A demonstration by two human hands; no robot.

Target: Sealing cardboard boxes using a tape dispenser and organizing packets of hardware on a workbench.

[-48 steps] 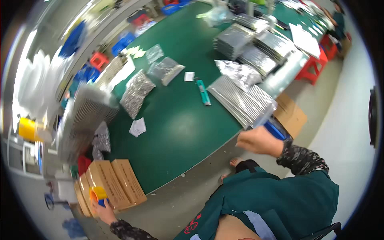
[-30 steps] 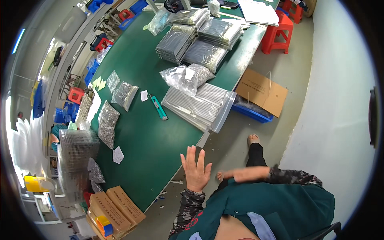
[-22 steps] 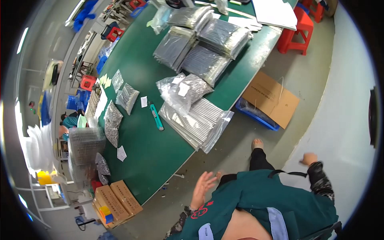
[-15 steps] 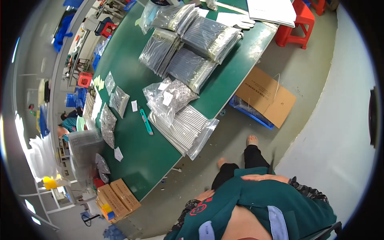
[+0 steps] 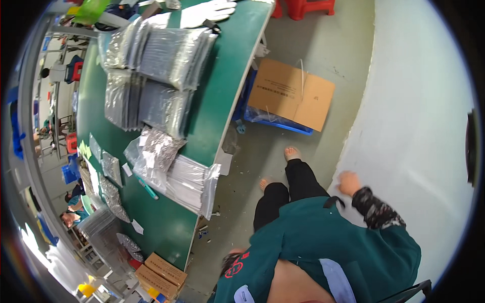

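Observation:
My right hand is out to the right of my body, over the floor beside the white wall. Its fingers look curled in, and nothing shows in it. Low at my left side, my left hand is mostly hidden by my green jacket, so its fingers cannot be made out. Neither hand touches the green table. Lying near its edge are a clear bag of pale thin rods and a bag of small grey parts. A teal utility knife rests beside them.
Stacked bags of grey strips and white gloves lie farther up the table. A cardboard sheet covers a blue crate on the floor. Brown cartons stand at the table's near end. A red stool is far off.
My right hand has left the front of my jacket and swung out to the right. My left hand has slipped mostly behind the jacket. The table has shifted left in view.

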